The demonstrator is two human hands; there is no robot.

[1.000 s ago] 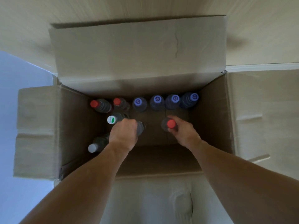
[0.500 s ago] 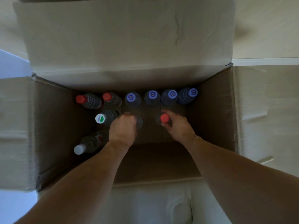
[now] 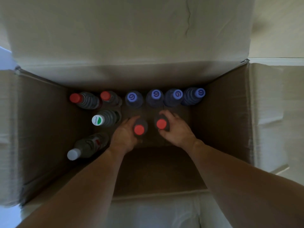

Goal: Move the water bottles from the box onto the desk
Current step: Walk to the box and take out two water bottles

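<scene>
Since a second ago our left hand (image 3: 125, 137) has drawn back off its red-capped clear plastic bottle (image 3: 139, 129), baring the cap, and now curls round that bottle's left side. Our right hand (image 3: 176, 129) curls round the neck of a second red-capped clear bottle (image 3: 161, 123), just right of the first; both stand mid-floor inside the open brown cardboard box (image 3: 218, 112). Behind them, along the box's far wall, stand two more red-capped bottles (image 3: 75, 98) and four blue-capped bottles (image 3: 155, 94). Left of our held pair sit a green-and-white-capped bottle (image 3: 97, 120) and a white-capped bottle (image 3: 73, 154).
</scene>
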